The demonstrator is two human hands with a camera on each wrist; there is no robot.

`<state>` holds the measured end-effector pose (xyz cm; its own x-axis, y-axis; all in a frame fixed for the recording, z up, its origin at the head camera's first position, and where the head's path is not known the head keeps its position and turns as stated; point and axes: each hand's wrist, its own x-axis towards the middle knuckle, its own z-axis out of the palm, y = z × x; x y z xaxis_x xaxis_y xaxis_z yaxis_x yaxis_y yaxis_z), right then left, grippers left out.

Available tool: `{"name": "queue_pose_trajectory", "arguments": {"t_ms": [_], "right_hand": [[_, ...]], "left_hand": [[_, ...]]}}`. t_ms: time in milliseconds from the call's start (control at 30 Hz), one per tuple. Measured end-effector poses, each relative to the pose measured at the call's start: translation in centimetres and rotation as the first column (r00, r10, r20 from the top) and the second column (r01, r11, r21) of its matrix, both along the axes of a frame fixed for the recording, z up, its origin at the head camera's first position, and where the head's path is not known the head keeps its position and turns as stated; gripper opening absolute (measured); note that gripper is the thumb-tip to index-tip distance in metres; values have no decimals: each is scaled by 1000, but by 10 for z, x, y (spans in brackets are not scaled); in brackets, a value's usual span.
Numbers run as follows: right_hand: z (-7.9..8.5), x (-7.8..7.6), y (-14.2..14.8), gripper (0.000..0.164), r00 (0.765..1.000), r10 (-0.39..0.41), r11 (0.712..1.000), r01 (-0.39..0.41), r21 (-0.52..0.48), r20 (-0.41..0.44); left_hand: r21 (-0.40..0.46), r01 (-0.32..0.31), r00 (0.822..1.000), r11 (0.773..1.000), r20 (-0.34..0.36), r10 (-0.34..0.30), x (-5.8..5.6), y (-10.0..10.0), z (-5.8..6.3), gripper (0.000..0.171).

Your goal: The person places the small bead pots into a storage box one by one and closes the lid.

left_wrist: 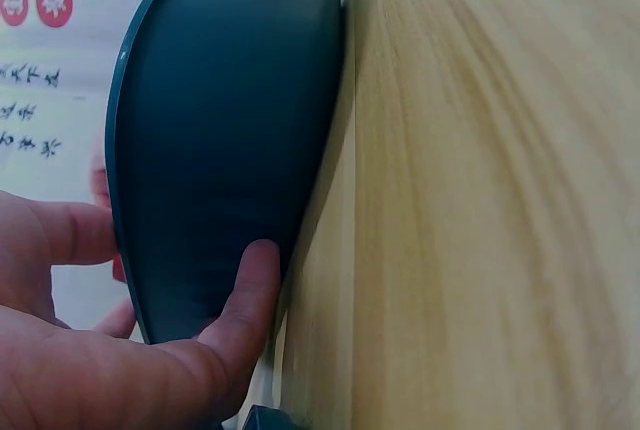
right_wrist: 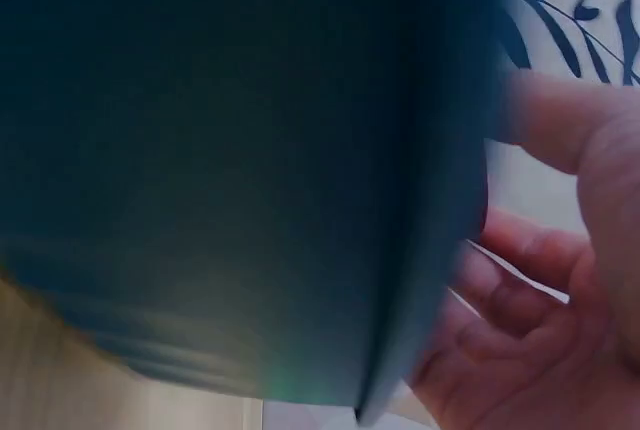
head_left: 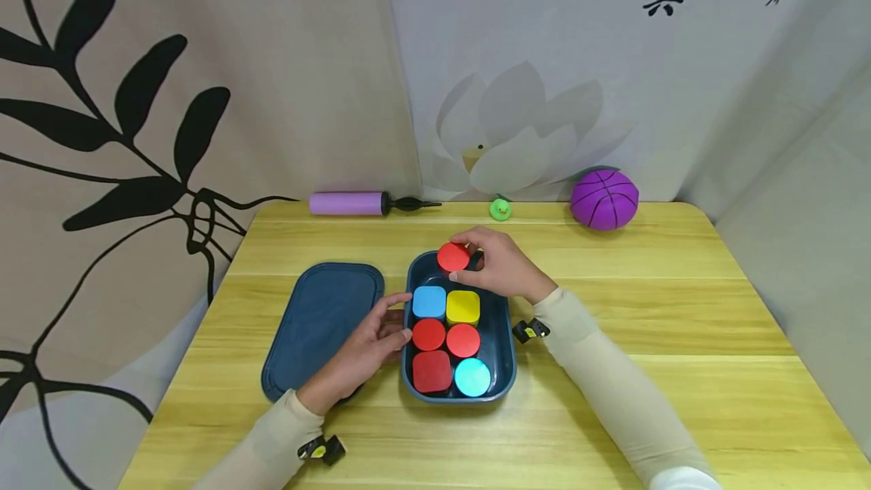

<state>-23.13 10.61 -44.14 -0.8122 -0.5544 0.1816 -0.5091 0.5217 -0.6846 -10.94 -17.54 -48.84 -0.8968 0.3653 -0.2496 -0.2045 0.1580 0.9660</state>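
Observation:
Over the far end of a dark blue box [head_left: 502, 358], my right hand [head_left: 500, 263] pinches a red round block [head_left: 453, 257] between thumb and fingers. My left hand [head_left: 370, 346] touches the box's left side, fingertips at the rim and one finger against the outer wall [left_wrist: 220, 130]. Inside the box, a blue square block [head_left: 429, 302] sits beside a yellow square block [head_left: 463, 307]. Nearer are two red round blocks [head_left: 429, 334], then a red square block [head_left: 432, 372] beside a light blue round block [head_left: 472, 377]. In the right wrist view, the box wall [right_wrist: 220, 200] hides most of the held block.
A dark blue lid [head_left: 320, 324] lies left of the box, partly under my left forearm. Along the table's back edge are a purple pump [head_left: 347, 203], a small green duck-faced toy [head_left: 500, 209] and a purple ball [head_left: 604, 200]. A printed curtain hangs behind the wooden table [head_left: 646, 308].

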Motion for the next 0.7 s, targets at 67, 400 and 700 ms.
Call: {"name": "queue_pose_trajectory", "arguments": {"t_ms": [67, 400, 700], "right_hand": [[-3, 0, -4, 57, 1000, 10, 1000, -10, 24, -16], [-14, 6, -19, 62, 997, -5, 975, 20, 220, -71], [-22, 7, -25, 63, 995, -20, 956, 48, 289, -101]], "left_hand": [[0, -3, 1000, 1000, 1, 3, 0, 0, 0, 59], [4, 6, 1000, 1000, 2, -6, 0, 1, 1, 59], [3, 2, 1000, 1000, 4, -2, 0, 1, 1, 59]]}}
